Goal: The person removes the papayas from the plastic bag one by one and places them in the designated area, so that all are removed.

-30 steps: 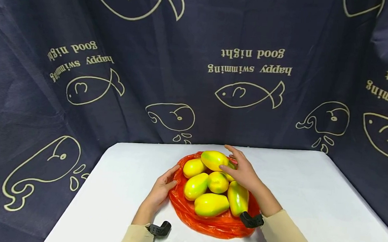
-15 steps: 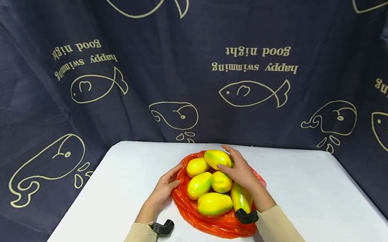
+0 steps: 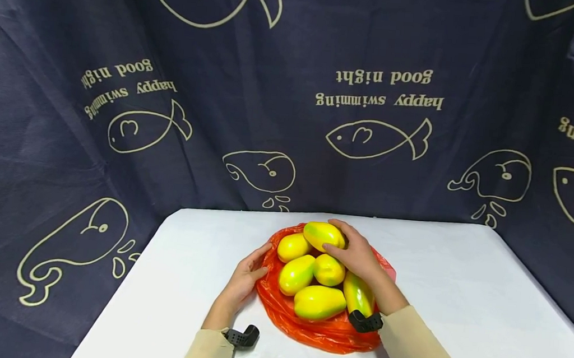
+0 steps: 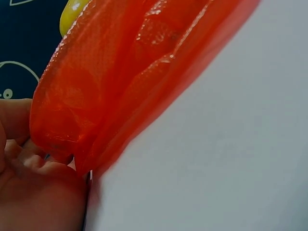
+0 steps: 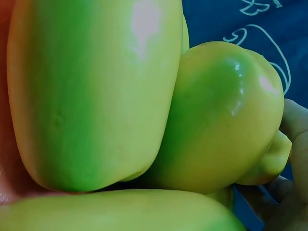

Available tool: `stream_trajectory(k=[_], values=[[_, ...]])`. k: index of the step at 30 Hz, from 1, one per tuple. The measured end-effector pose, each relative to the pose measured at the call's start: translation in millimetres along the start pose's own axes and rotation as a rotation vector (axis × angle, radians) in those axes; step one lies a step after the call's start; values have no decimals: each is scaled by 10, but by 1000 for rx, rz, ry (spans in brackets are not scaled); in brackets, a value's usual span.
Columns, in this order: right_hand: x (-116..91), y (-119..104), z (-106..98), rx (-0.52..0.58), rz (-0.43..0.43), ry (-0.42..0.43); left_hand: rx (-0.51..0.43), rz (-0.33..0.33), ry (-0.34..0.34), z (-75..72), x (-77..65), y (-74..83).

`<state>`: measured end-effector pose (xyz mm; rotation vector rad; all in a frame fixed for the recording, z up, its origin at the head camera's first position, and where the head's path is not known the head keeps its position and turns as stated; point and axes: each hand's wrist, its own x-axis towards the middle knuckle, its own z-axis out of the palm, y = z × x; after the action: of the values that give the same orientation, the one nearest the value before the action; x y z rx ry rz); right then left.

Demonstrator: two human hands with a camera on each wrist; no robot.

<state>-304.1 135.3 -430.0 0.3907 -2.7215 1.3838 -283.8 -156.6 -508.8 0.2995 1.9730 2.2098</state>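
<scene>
A red plastic bag point(image 3: 315, 334) lies spread on the white table, with several yellow-green papayas point(image 3: 319, 303) on it. My right hand point(image 3: 356, 258) grips the right end of the far papaya point(image 3: 319, 235), its thumb on the near side and fingers round the back. In the right wrist view its fingers point(image 5: 296, 149) show at the right edge, past papayas that fill most of the picture. My left hand point(image 3: 240, 281) holds the left edge of the bag, thumb over the rim. The left wrist view shows the bag's thin folds running into that hand point(image 4: 43, 192).
The white table point(image 3: 459, 305) stretches out on both sides of the bag. Behind it hangs a dark blue curtain point(image 3: 252, 103) with fish and whale drawings. Both wrists carry black camera straps point(image 3: 241, 337).
My right hand has moved in, and its fingers have closed round the far papaya's right end. My left hand stays at the bag's edge. The whole head view has shifted slightly.
</scene>
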Motion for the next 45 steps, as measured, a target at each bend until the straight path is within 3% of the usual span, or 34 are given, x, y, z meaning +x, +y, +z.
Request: stream_trajectory(k=[10, 25, 38, 45], values=[[-33, 51, -23, 37, 18, 33, 4, -4, 21, 1, 6, -5], [-200, 91, -136, 73, 28, 103, -70, 14, 8, -15, 1, -19], [-372, 149, -317, 145, 48, 222, -14, 26, 21, -20, -14, 8], [-473, 230, -417, 102, 30, 274, 4, 41, 11, -17, -10, 5]])
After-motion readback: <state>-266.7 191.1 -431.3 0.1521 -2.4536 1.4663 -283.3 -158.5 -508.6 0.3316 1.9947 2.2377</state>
